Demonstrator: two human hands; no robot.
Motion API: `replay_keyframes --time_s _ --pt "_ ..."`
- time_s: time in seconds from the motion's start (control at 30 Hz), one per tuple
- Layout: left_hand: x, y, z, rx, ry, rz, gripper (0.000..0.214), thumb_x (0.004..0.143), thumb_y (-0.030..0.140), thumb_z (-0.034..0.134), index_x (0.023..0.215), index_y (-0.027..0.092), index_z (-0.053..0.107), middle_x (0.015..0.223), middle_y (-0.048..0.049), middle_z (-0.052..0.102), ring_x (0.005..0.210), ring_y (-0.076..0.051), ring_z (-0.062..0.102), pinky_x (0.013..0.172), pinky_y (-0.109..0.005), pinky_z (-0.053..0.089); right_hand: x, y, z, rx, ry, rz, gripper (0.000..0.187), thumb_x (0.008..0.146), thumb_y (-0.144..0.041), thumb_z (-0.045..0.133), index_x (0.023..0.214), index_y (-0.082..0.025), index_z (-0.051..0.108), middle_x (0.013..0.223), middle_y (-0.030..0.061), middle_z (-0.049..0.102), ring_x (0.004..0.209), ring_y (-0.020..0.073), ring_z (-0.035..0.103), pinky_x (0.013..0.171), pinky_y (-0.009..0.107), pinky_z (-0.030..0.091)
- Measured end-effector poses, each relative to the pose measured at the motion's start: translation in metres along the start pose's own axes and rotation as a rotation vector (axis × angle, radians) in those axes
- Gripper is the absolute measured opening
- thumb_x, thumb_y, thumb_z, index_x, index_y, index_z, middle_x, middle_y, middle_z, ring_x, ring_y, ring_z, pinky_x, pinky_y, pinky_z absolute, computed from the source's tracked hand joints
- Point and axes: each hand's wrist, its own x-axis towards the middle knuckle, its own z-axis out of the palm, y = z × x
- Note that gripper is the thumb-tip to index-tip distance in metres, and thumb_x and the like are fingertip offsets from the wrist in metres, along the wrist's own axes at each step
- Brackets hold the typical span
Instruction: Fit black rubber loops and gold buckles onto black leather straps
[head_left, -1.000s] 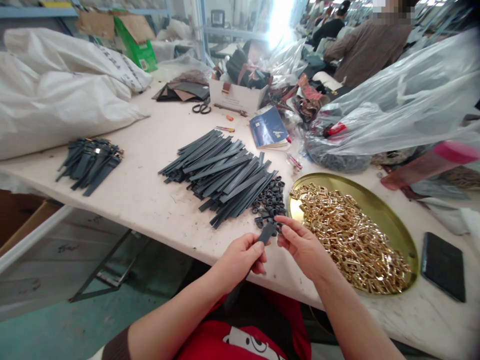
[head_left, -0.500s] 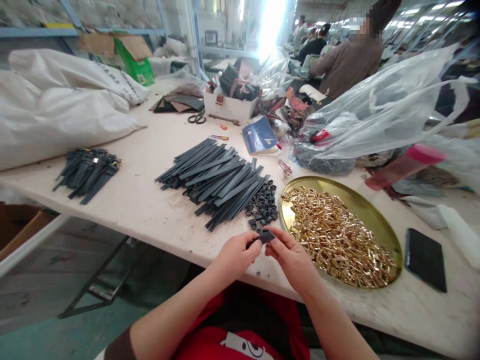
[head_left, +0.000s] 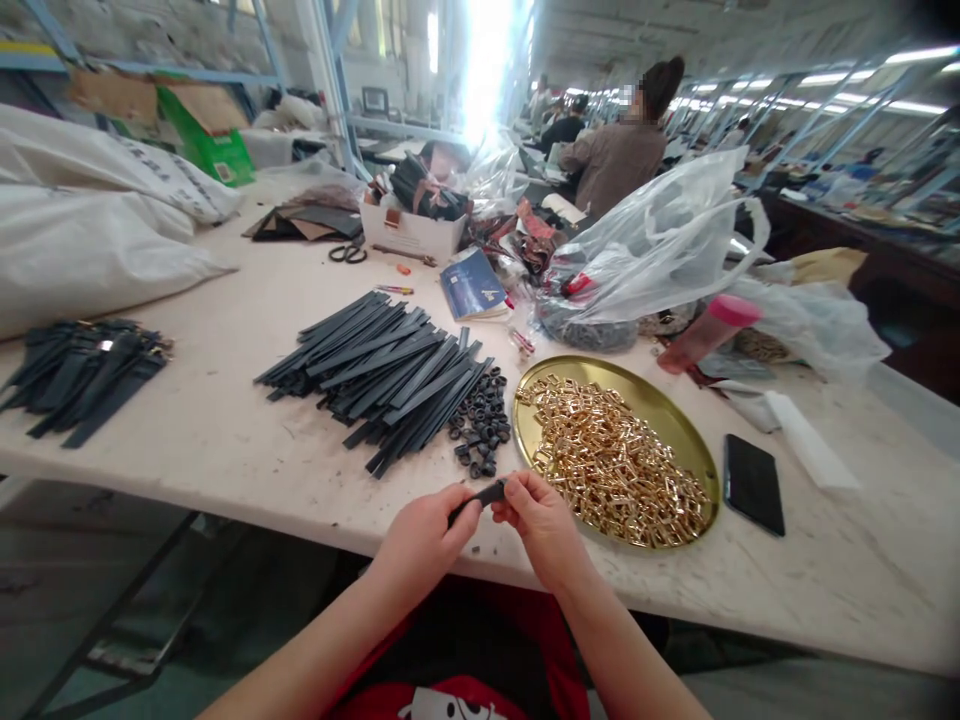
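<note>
A short dark strap (head_left: 489, 493) is stretched between my hands above the table's front edge. My left hand (head_left: 433, 522) is closed round its left part, thumb on top. My right hand (head_left: 534, 515) pinches its right end; whether a small loop is on it there, I cannot make out. Just beyond my hands lies a cluster of small dark loops (head_left: 480, 425), beside a heap of dark flat strips (head_left: 382, 375). To the right, an oval gold tray (head_left: 679, 400) holds a pile of small gold buckles (head_left: 615, 455).
A bundle of straps with metal pieces (head_left: 90, 375) lies far left by white sacks (head_left: 97, 220). Behind are scissors (head_left: 347, 254), a blue booklet (head_left: 474, 285), a white box (head_left: 412, 232) and plastic bags (head_left: 645, 240). A phone (head_left: 754, 483) and pink-capped bottle (head_left: 709, 333) sit right.
My view has turned to the right, so the table's things appear further left. Both hands still hold the strap, now seen more edge-on, with my right fingers at its end.
</note>
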Motion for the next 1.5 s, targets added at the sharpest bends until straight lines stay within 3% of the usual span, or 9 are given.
replay_keyframes --time_s 0.33,0.63,0.83,0.93,1.03,1.17,1.27,1.4,1.5 --pt "-0.006 -0.002 0.001 0.226 -0.122 0.005 0.026 0.082 0.031 0.036 0.062 0.019 0.047 0.055 0.0021 0.047 0.055 -0.013 0.044 0.052 -0.024 0.023 -0.012 -0.005 -0.003 -0.237 -0.017 0.021 0.023 0.069 -0.036 0.065 0.083 -0.018 0.061 0.061 -0.0030 0.059 0.057 0.0112 0.054 0.062 0.027 0.043" --pt "-0.009 -0.006 0.003 0.008 -0.293 -0.154 0.026 0.086 0.036 0.031 0.078 0.017 0.048 0.056 0.0043 0.050 0.043 -0.009 0.044 0.049 -0.022 0.034 -0.017 -0.002 0.000 -0.176 -0.093 0.113 0.020 0.069 -0.033 0.064 0.080 -0.018 0.056 0.061 -0.0043 0.057 0.058 0.0105 0.053 0.062 0.026 0.042" --pt "-0.015 -0.016 0.001 -0.235 -0.417 -0.214 0.044 0.085 0.029 0.034 0.127 0.021 0.027 0.064 0.0062 0.050 0.046 -0.009 0.047 0.051 -0.022 0.039 -0.018 0.004 0.001 -0.210 -0.075 0.132 0.020 0.070 -0.033 0.063 0.081 -0.019 0.054 0.059 -0.0050 0.056 0.057 0.0106 0.052 0.061 0.025 0.042" --pt "-0.015 -0.020 0.002 -0.218 -0.352 -0.177 0.050 0.087 0.036 0.031 0.134 0.020 0.023 0.061 0.0053 0.047 0.052 -0.011 0.045 0.054 -0.023 0.039 -0.022 0.011 0.003 -0.222 -0.138 0.132 0.021 0.072 -0.034 0.062 0.084 -0.019 0.054 0.064 -0.0043 0.056 0.059 0.0114 0.053 0.059 0.024 0.042" --pt "-0.011 -0.023 0.002 -0.207 -0.235 -0.078 0.044 0.086 0.039 0.035 0.125 0.018 0.041 0.077 -0.0010 0.057 0.075 -0.015 0.051 0.071 -0.026 0.040 -0.026 0.010 -0.007 -0.506 -0.162 -0.010 0.023 0.077 -0.035 0.055 0.094 -0.019 0.053 0.076 0.0002 0.059 0.069 0.0148 0.055 0.064 0.027 0.043" --pt "-0.006 -0.022 0.003 -0.188 -0.165 -0.084 0.026 0.082 0.034 0.039 0.086 0.017 0.058 0.080 -0.0012 0.058 0.079 -0.017 0.051 0.073 -0.026 0.038 -0.022 -0.007 -0.039 -1.350 0.188 -0.299 0.025 0.080 -0.038 0.051 0.091 -0.016 0.056 0.083 0.0076 0.060 0.075 0.0208 0.055 0.068 0.032 0.039" --pt "-0.003 -0.015 0.011 -0.158 -0.068 -0.135 0.020 0.078 0.029 0.038 0.071 0.017 0.052 0.064 0.0022 0.050 0.067 -0.015 0.048 0.062 -0.024 0.036 -0.013 -0.016 -0.059 -1.764 0.323 -0.297 0.019 0.080 -0.035 0.051 0.080 -0.016 0.056 0.076 0.0088 0.061 0.070 0.0223 0.056 0.061 0.031 0.036" --pt "-0.004 -0.005 0.023 -0.274 -0.094 -0.178 0.015 0.077 0.027 0.036 0.069 0.019 0.046 0.053 0.0056 0.044 0.051 -0.011 0.042 0.052 -0.022 0.032 -0.006 -0.021 -0.067 -1.829 0.283 -0.318 0.018 0.082 -0.022 0.044 0.067 -0.018 0.054 0.068 0.0065 0.060 0.063 0.0187 0.054 0.057 0.028 0.033" --pt "-0.009 0.000 0.025 -0.439 -0.164 -0.245 0.016 0.079 0.031 0.035 0.072 0.019 0.042 0.053 0.0060 0.049 0.042 -0.008 0.037 0.046 -0.021 0.030 -0.012 -0.028 -0.064 -1.540 0.320 -0.336 0.018 0.081 -0.024 0.044 0.067 -0.019 0.053 0.065 0.0042 0.058 0.060 0.0169 0.051 0.056 0.028 0.033"
